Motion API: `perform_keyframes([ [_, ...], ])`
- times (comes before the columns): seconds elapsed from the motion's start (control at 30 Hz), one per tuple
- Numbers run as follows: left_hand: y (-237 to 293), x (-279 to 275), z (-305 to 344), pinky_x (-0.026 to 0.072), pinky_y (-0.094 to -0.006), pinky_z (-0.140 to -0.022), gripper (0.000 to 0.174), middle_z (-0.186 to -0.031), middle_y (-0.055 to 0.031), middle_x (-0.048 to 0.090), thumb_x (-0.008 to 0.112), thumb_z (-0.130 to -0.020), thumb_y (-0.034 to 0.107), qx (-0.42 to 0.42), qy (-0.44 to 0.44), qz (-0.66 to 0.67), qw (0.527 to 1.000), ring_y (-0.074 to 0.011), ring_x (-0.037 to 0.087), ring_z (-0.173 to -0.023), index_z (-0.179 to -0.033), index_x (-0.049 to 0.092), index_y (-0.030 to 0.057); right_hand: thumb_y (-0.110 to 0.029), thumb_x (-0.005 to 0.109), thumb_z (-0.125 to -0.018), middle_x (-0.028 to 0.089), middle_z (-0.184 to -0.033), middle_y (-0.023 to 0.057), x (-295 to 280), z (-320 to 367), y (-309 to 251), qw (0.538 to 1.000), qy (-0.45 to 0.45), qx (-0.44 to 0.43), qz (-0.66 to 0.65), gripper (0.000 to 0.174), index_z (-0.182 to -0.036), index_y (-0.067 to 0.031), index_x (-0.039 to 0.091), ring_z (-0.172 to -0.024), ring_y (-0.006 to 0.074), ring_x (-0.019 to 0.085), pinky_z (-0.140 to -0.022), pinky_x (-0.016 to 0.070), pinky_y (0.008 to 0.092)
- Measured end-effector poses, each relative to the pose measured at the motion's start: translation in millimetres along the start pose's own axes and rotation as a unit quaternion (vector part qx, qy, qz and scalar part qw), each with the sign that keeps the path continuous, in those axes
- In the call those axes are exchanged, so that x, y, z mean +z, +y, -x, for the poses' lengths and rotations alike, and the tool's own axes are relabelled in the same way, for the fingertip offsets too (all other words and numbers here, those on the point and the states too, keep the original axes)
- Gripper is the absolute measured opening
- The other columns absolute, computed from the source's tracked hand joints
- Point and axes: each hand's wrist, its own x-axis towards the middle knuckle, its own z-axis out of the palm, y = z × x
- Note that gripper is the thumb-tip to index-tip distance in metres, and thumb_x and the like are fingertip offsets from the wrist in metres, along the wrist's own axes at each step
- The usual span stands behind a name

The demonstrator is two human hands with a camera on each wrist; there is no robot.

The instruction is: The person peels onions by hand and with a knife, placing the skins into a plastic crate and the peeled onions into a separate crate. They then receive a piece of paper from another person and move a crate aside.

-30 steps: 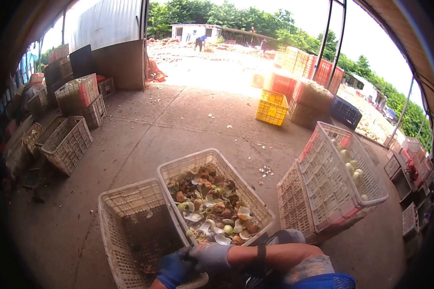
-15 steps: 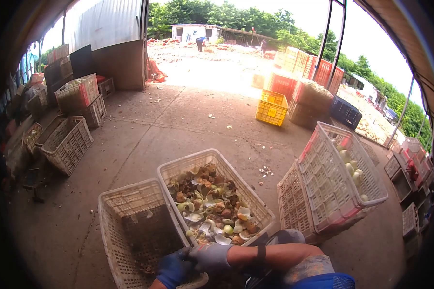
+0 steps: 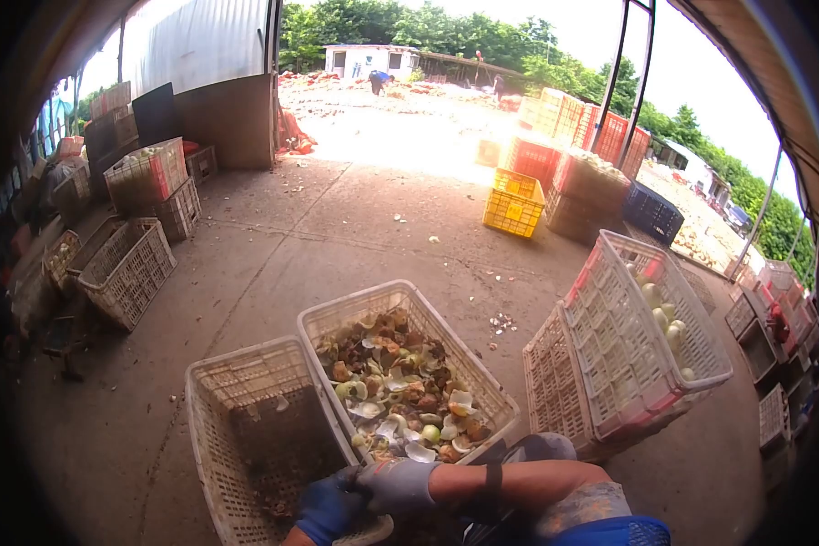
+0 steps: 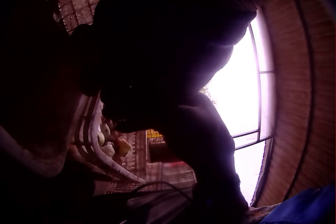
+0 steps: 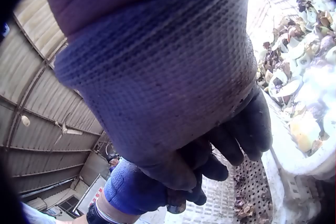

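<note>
My left hand (image 3: 329, 505), in a blue glove, and my right hand (image 3: 397, 485), in a grey glove, lie against each other above the near end of a white slotted crate (image 3: 238, 391). Dark debris covers part of that crate's bottom. Seen from the right wrist, the right hand (image 5: 173, 98) overlaps the left hand (image 5: 134, 187), and its dark fingers hang loosely curled. The left fingers are partly hidden; no object shows between the hands. A second crate (image 3: 373, 291), full of onion skins and scraps (image 3: 409, 391), stands alongside. The left wrist view is mostly dark silhouette.
To the right, a tall crate (image 3: 628, 400) with whole onions (image 3: 669, 323) sits on another crate. A yellow crate (image 3: 512, 214) stands ahead near more stacks. Crates (image 3: 127, 273) line the left side. Scraps dot the concrete floor (image 3: 337, 246). Far off, a person (image 3: 379, 82) bends over.
My hands and the nearby crates have stayed in place. In the distance, the person in blue has bent lower.
</note>
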Motion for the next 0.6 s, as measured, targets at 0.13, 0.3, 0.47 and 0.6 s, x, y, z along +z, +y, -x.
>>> perform_keyframes([
  [0.13, 2, -1, -1, 0.0572, -0.0300, -0.074, 0.035, -0.090, -0.0075, 0.077, 0.070, -0.086, 0.017, 0.003, -0.004, -0.008, 1.000, -0.0142, 0.073, -0.079, -0.120, 0.074, 0.0134, -0.022, 0.065, -0.084, 0.071, -0.105, 0.0228, 3, -2, 3, 1.000, 0.004, -0.003, 0.006, 0.039, -0.118, -0.0037, 0.067, -0.103, 0.0386, 0.069, -0.088, 0.0538, 0.0454],
  [0.3, 11, -4, 2, 0.0572, -0.0299, -0.074, 0.035, -0.091, -0.0076, 0.077, 0.070, -0.086, 0.016, 0.001, -0.005, -0.005, 1.000, -0.0141, 0.073, -0.080, -0.121, 0.074, 0.0132, -0.021, 0.065, -0.084, 0.071, -0.105, 0.0228, 6, -5, 6, 1.000, 0.004, -0.002, 0.009, 0.038, -0.117, -0.0026, 0.067, -0.103, 0.0385, 0.069, -0.088, 0.0538, 0.0454],
  [0.47, 6, -3, 1, 0.0572, -0.0298, -0.074, 0.037, -0.091, -0.0071, 0.077, 0.070, -0.085, 0.015, -0.007, -0.018, 0.022, 1.000, -0.0145, 0.073, -0.080, -0.122, 0.073, 0.0141, -0.021, 0.064, -0.084, 0.071, -0.105, 0.0230, 2, 0, 1, 1.000, 0.010, -0.004, 0.005, 0.038, -0.116, -0.0011, 0.067, -0.104, 0.0382, 0.069, -0.089, 0.0533, 0.0449],
  [0.6, 8, -2, 2, 0.0573, -0.0297, -0.075, 0.038, -0.093, -0.0067, 0.077, 0.070, -0.084, 0.014, -0.002, -0.009, 0.019, 1.000, -0.0144, 0.073, -0.081, -0.122, 0.073, 0.0140, -0.021, 0.064, -0.084, 0.071, -0.105, 0.0229, 4, -4, 5, 1.000, 0.008, -0.007, 0.011, 0.038, -0.117, -0.0015, 0.067, -0.105, 0.0380, 0.069, -0.090, 0.0529, 0.0448],
])
